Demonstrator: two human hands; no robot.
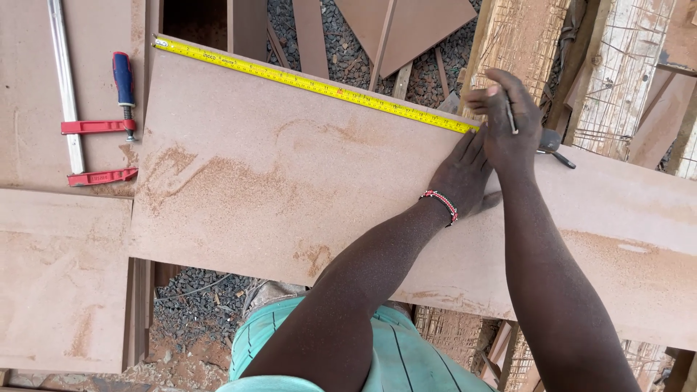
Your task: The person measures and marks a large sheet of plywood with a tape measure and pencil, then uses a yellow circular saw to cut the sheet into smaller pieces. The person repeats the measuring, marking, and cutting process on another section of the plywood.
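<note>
Left hand (465, 174) flat, fingers spread on brown board (290, 189), pinning yellow tape measure (312, 83); right hand (508, 120) closed around pencil (510, 116).

Outdoor carpentry yard — boards (290, 181), clamp (98, 127), gravel (189, 297).

tape measure (312, 83) along board's (290, 189) far edge

A yellow tape measure (312, 83) with black markings crossed a reddish-brown board (290, 196) dusted with paler sawdust. A red and white beaded bracelet (440, 204) circled one wrist. Nearby lay a red clamp (98, 127) with a blue handle.
</note>
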